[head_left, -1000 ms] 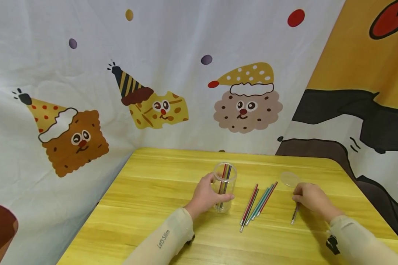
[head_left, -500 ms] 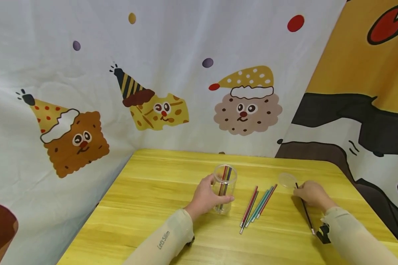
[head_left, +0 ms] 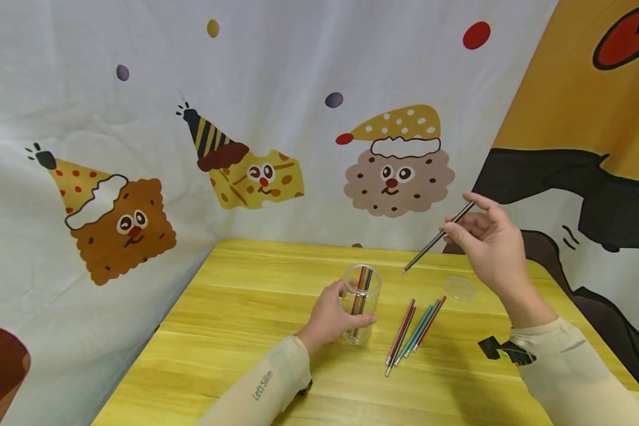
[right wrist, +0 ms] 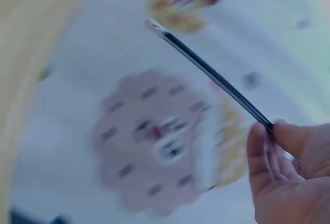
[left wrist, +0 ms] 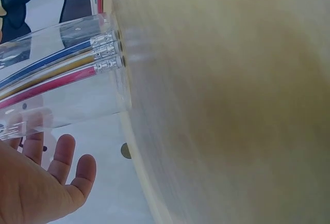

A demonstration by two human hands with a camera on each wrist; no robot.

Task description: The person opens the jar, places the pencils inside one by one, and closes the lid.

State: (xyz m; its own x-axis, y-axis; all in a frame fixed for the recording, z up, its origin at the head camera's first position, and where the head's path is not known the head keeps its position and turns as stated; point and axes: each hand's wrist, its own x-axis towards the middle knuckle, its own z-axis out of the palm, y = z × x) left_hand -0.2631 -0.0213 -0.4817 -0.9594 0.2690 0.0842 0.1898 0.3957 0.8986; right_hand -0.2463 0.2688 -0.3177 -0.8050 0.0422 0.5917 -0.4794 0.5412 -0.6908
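Note:
My left hand (head_left: pixel 334 316) grips a clear plastic jar (head_left: pixel 370 305) that stands upright on the table, thumb across its near side. Inside lean blue, yellow and red pencils (left wrist: pixel 62 74), their silver eraser ends at the bottom of the jar. Raised above the table's right side, my right hand (head_left: pixel 492 245) pinches a black pencil (head_left: pixel 431 244) between thumb and fingers. This pencil slants down to the left, with its silver eraser end lowest, up and to the right of the jar's mouth. The right wrist view shows the black pencil (right wrist: pixel 216 77) held near its other end.
Several loose pencils (head_left: pixel 418 331), red, black and teal, lie on the wooden table (head_left: pixel 234 296) just right of the jar. A clear round lid (head_left: pixel 460 289) lies farther right, below the raised right hand. A curtain (head_left: pixel 277 71) with cartoon prints hangs close behind the table.
My right hand has lifted the black pencil off the table and turned it, so the eraser end now points down-left toward the jar. The left hand and jar have stayed in place.

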